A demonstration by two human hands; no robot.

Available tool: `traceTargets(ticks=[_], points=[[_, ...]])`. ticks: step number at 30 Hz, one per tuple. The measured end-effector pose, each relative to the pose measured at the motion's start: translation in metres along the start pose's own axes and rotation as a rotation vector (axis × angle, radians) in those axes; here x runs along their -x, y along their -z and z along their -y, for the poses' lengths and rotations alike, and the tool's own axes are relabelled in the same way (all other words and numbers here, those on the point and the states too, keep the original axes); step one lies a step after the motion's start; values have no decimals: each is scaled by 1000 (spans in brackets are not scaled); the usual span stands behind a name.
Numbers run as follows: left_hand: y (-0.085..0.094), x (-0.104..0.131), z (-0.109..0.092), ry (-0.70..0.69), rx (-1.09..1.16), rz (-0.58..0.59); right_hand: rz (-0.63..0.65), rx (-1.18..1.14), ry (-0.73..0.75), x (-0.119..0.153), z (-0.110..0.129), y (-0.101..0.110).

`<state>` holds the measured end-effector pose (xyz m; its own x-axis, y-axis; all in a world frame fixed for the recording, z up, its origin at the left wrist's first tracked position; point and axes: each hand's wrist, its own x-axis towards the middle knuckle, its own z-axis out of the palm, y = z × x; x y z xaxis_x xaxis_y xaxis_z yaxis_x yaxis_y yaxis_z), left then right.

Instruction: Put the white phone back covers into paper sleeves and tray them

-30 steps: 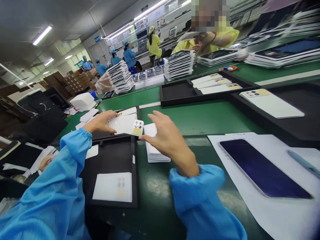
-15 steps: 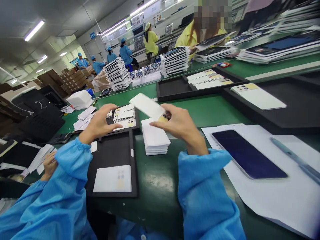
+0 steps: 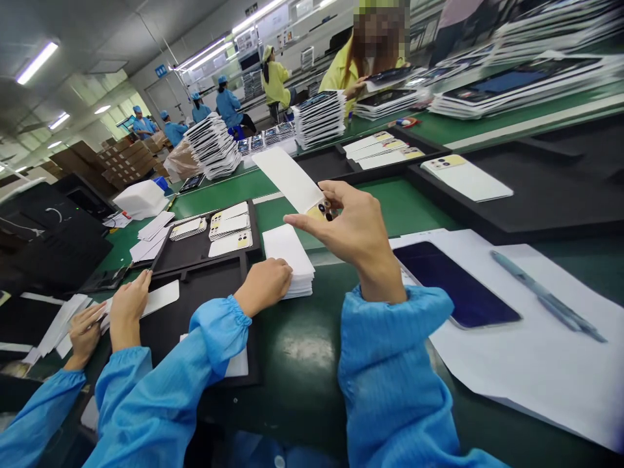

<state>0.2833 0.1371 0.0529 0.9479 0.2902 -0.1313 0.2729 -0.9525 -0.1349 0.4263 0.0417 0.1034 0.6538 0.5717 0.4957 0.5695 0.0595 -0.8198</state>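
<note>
"Doing what just now?"

"Holding a panel [image 3: 287, 180] aloft in the right hand [image 3: 361, 227], pinching the camera end between thumb and fingers. Keep in mind: up in the air, off the bench [image 3: 297, 357]."

"And with the left hand [image 3: 266, 283]?"

"Touching the near left side of the paper stack [image 3: 290, 255], fingers bent and pressed close together. Can't see the thumb, so can't tell whether pinching a sheet."

"At which step, then?"

"Probably at getting a grip on paper, with the panel held apart from the stack."

"Calling for what?"

"For parting sheets lightly, most likely, without skewing the stack or slackening the pinch."

"See any brand or label?"

"Can't read any on the panel, phone [image 3: 455, 283] or pen [image 3: 546, 294]. Can spot pale marks on a blue sign [image 3: 160, 71], but too small to read."
</note>
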Motion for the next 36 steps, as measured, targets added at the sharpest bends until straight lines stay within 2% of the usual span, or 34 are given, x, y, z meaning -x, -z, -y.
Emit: traceTargets(ticks=[3,6,13,17,20,24,28,31,33,36], points=[[0,3,-2,-29,-61,11,-6,11,8,-1,-1,0],[-1,4,1,1,-4,-9,-22,8,15,-1,-4,-1],[6,2,24,303,577,-260,-20,32,-6,-2,-4,-2],[4,2,31,349,931,-225,3,30,-3,0,0,-1],[-5,-1,32,311,1081,-177,13,26,6,1,0,-2],[-7,-1,34,285,974,-210,11,42,-4,0,-2,-3],[15,18,50,386,855,-430,25,62,8,0,-4,-4],[38,52,69,546,713,-631,39,88,38,3,0,-10],[49,77,81,706,520,-749,75,110,70,7,5,-18],[49,107,93,926,265,-841,145,173,132,18,15,-38]])
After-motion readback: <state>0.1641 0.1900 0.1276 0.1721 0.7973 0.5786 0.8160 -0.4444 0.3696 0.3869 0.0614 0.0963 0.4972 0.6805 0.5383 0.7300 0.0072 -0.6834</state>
